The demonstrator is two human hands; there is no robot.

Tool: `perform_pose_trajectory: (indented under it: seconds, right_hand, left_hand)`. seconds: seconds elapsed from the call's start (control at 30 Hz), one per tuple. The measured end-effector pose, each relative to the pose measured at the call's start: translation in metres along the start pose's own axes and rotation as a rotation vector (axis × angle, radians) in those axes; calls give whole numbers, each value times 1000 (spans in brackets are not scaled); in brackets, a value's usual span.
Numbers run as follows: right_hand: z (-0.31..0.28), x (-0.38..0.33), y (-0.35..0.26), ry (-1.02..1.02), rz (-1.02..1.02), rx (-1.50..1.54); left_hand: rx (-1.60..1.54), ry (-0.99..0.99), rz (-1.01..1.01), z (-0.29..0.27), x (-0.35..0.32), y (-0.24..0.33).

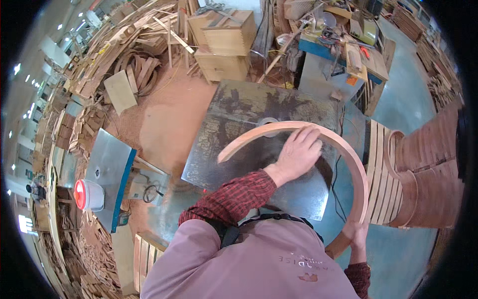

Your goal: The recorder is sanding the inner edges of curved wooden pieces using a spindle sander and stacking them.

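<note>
A curved wooden piece (pixel 356 167), a long arc of pale reddish wood, sweeps over a dark metal machine table (pixel 219 134) and round its right side to my body. My left hand (pixel 298 153) reaches across the table, with its fingers closed over the arc's inner edge near the top of the bend. At the lower right, my right hand (pixel 356 234) grips the arc near its lower end, which is partly hidden by my body. The arc's free end points left over the table. A round metal fitting (pixel 269 125) in the tabletop is partly covered by the arc.
To the right, stacked curved wooden pieces (pixel 428 169) stand beside slatted wood (pixel 383 172). A second metal-topped machine (pixel 107 172) on the left bears a white tub with a red lid (pixel 89 195). Behind are wooden boxes (pixel 226 37) and a cluttered workbench (pixel 343 50).
</note>
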State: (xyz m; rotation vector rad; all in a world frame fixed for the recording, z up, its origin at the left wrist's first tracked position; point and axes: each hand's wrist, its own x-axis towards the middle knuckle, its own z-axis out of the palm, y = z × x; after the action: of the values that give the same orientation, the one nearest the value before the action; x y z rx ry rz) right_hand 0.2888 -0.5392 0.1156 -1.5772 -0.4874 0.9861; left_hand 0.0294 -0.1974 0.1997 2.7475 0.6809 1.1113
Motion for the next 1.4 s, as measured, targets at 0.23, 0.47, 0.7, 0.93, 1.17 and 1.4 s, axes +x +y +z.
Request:
perform_pose_trajectory:
  seconds: [0.23, 0.47, 0.7, 0.93, 1.17, 1.4]
  right_hand:
    - [-40, -62, 61, 238, 175, 95]
    - [-53, -73, 111, 257, 233, 79]
    - [-29, -63, 110, 396, 286, 451]
    - [-13, -31, 87, 344, 310, 454]
    - [2, -5, 66, 333, 235, 369]
    - [-7, 0, 65, 337, 271, 405]
  left_hand:
    - [221, -222, -68, 82, -15, -61]
    - [296, -223, -99, 158, -5, -91]
    - [286, -160, -63, 178, 13, -117]
    - [244, -190, -107, 179, 26, -142]
    - [190, -271, -212, 169, 32, -154]
    - [181, -256, -249, 169, 24, -152]
